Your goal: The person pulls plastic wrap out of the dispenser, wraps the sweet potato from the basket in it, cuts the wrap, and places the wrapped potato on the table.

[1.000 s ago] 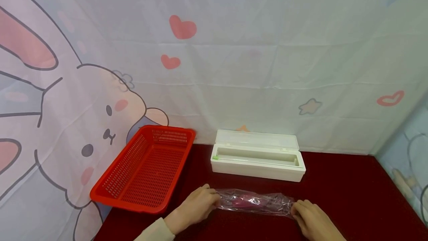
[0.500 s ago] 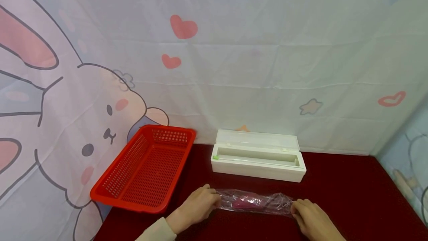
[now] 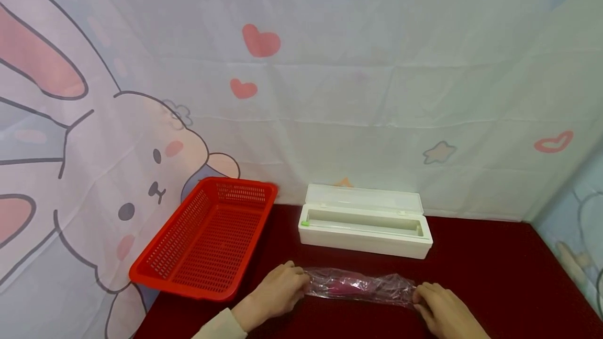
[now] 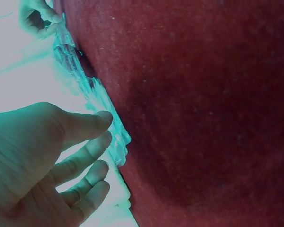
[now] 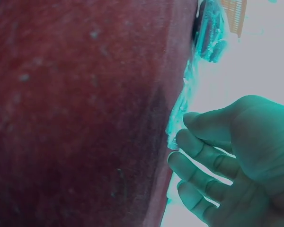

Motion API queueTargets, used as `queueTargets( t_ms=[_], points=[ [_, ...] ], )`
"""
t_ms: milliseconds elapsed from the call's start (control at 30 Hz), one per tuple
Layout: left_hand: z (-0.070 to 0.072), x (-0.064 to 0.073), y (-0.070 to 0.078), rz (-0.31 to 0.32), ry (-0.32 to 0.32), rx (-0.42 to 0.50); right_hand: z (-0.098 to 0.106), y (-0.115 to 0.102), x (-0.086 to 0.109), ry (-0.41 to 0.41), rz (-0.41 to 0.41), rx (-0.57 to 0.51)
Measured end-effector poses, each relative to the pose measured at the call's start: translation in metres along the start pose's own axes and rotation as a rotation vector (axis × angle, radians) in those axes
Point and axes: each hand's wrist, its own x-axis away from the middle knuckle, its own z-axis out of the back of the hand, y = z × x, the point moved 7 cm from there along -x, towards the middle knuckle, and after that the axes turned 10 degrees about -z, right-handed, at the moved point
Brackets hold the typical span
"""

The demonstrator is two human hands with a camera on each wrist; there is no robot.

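Observation:
Clear plastic film is wrapped around a pink object, whose kind the crinkled wrap hides; the bundle lies low over the dark red tabletop. My left hand pinches the film's left end between thumb and forefinger, which the left wrist view shows at the thumb. At the other end, my right hand pinches the gathered film, its thumb and forefinger meeting in the right wrist view. Behind the bundle stands a white cling film box with its lid raised, a roll inside and a green slider at its left.
A red plastic basket with slotted walls stands at the left, against the printed cloth backdrop. The dark red table extends to the right of the box.
Both hands keep their pinch on the film ends and barely move. The whole head view has shifted slightly, with the scene a little lower and to the right.

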Motion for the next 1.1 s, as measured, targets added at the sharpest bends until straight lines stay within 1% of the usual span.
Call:
queueTargets(
  t_ms=[67, 133, 267, 333, 467, 600, 700, 800, 1000, 1100],
  points=[
    [0.002, 0.001, 0.001, 0.0, 0.008, 0.002, 0.002, 0.0, 0.001, -0.002, 0.022, -0.013],
    [0.005, 0.002, 0.002, 0.002, 0.016, 0.004, 0.005, 0.0, 0.002, -0.009, 0.02, -0.029],
    [0.011, 0.002, 0.002, 0.009, 0.038, 0.002, 0.009, -0.002, 0.002, -0.032, -0.01, -0.047],
    [0.013, 0.002, 0.003, 0.01, 0.041, -0.01, 0.012, -0.005, 0.003, -0.024, -0.005, -0.039],
    [0.017, -0.001, 0.005, 0.007, 0.042, -0.049, 0.018, -0.013, 0.005, 0.014, 0.009, -0.013],
    [0.023, -0.005, 0.008, -0.012, 0.075, -0.074, 0.025, -0.022, 0.007, 0.076, 0.043, -0.014],
    [0.027, -0.008, 0.011, -0.024, 0.109, -0.071, 0.029, -0.03, 0.01, 0.139, 0.104, -0.026],
    [0.029, -0.01, 0.013, -0.023, 0.13, -0.057, 0.031, -0.036, 0.012, 0.174, 0.141, -0.038],
    [0.03, -0.015, 0.015, -0.009, 0.133, -0.022, 0.031, -0.041, 0.011, 0.207, 0.159, -0.033],
    [0.03, -0.018, 0.016, -0.007, 0.136, 0.001, 0.03, -0.044, 0.01, 0.227, 0.155, -0.025]
  ],
)
